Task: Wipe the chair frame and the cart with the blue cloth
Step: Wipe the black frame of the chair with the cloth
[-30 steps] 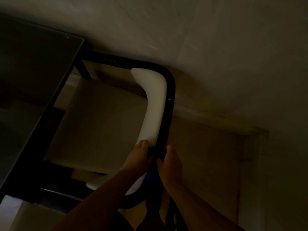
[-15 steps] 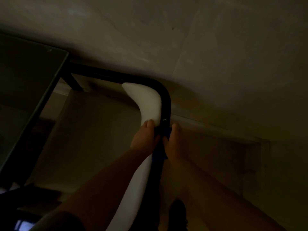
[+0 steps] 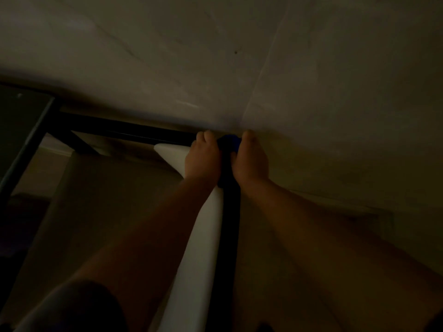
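The room is very dim. A black tubular chair frame [image 3: 229,224] runs up the middle and bends left along the wall as a dark bar [image 3: 134,133]. A white padded armrest [image 3: 199,248] lies along its left side. A blue cloth [image 3: 229,144] is wrapped around the frame at the bend. My left hand [image 3: 202,159] and my right hand [image 3: 249,160] grip the cloth from either side, fingers curled over the tube close to the wall. Most of the cloth is hidden between the hands. No cart can be made out.
A pale wall [image 3: 263,68] stands just beyond the hands. A dark glass-like surface with a black edge [image 3: 21,140] is at the left. The pale floor [image 3: 96,200] lies below the frame, and a skirting line [image 3: 335,200] runs at the right.
Both hands slid the blue cloth along the black frame, from low beside the armrest up to the bend near the wall. The camera moved forward with them.
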